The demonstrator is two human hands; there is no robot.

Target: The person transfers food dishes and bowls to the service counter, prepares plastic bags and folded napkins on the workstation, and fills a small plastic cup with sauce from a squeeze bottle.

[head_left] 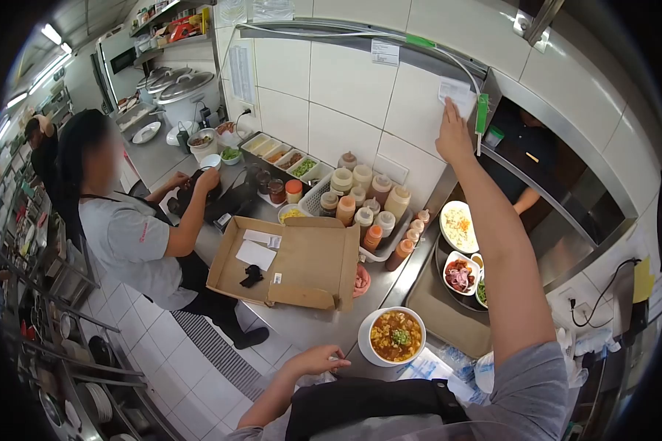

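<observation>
Slip (456, 90) is at the hatch's (559, 121) upper-left corner, touched by the extended right hand (456, 136); whether pinched cannot be told. Left hand (320, 361) is loosely curled, contents unclear. Creasing is probably best avoided by light, flat pressure.

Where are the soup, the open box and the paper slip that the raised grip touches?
Soup (399, 336): head view, on its green topping.
Box (312, 257): head view, on its bare right half.
Slip (456, 90): head view, on its part above the fingertips.

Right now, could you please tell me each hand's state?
Left hand: half-curled; can't tell if holding anything.
Right hand: fingers at the slip, grip unclear.
</observation>
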